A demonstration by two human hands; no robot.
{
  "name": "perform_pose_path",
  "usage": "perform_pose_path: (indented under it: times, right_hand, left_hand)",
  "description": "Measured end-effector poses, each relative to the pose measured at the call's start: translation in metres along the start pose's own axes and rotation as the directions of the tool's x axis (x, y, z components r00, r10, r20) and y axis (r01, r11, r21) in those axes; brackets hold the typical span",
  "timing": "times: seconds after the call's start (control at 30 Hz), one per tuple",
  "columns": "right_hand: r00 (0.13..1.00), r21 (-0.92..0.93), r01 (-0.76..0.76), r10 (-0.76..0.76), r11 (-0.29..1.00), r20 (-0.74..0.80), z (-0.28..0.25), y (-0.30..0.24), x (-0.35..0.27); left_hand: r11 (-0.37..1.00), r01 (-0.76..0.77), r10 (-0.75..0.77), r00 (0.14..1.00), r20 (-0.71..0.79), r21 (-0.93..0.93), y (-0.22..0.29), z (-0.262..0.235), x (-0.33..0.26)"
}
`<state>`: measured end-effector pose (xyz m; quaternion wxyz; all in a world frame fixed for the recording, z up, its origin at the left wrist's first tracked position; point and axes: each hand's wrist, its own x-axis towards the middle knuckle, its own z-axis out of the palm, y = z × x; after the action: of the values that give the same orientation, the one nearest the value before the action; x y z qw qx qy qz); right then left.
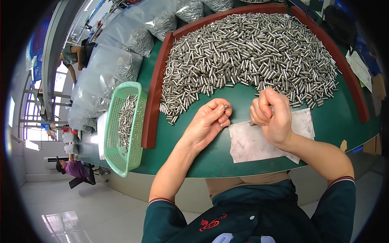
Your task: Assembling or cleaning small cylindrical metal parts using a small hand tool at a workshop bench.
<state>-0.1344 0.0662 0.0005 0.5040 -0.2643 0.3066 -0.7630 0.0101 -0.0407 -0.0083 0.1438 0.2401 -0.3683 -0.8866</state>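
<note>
A wide pile of small metal pins (251,52) covers the far part of the green tabletop (210,152). My left hand (204,125) is closed in a pinch on one metal pin (226,107), its end showing between thumb and forefinger, in front of the pile's near edge. To its right, my right hand (275,117) is curled into a fist over a smudged white sheet (247,146). A small dark sliver shows under its lower fingers, but what the fist holds is hidden.
Dark red bars (153,109) border the pile at left, back and right. On the left stands a green basket (138,141) with metal pins inside. Clear plastic bags (131,40) full of pins line the back left. Other people are farther off at left.
</note>
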Motion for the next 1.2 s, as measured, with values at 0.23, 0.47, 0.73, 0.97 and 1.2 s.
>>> perform_pose_path:
  times: [0.23, 0.47, 0.73, 0.97, 1.2]
  right_hand:
    - [1.0, 0.008, -0.012, 0.012, 1.0, -0.001, 0.0002, 0.0003, 0.0008]
    - [1.0, 0.004, -0.012, 0.012, 1.0, 0.003, -0.0004, -0.0005, 0.0008]
    - [1.0, 0.016, -0.028, 0.028, 0.999, -0.012, 0.0, -0.001, 0.0014]
    - [0.999, 0.016, -0.038, 0.039, 0.999, -0.019, -0.0008, -0.0017, 0.0025]
    - [0.998, 0.01, -0.046, 0.046, 0.999, -0.033, -0.0006, -0.002, 0.0039]
  left_hand:
    - [0.999, -0.008, 0.008, 1.0, 0.02, 0.037, 0.0005, 0.0012, -0.0021]
    - [0.994, 0.01, -0.009, 1.0, -0.01, 0.106, 0.0018, 0.0054, -0.0022]
    - [0.995, -0.023, 0.025, 0.999, -0.023, 0.096, 0.0016, 0.0025, -0.0032]
    - [0.993, -0.049, 0.048, 0.999, 0.004, 0.105, 0.0034, 0.0051, -0.0047]
    - [0.992, -0.033, 0.032, 0.999, 0.009, 0.121, 0.0051, 0.0048, -0.0058]
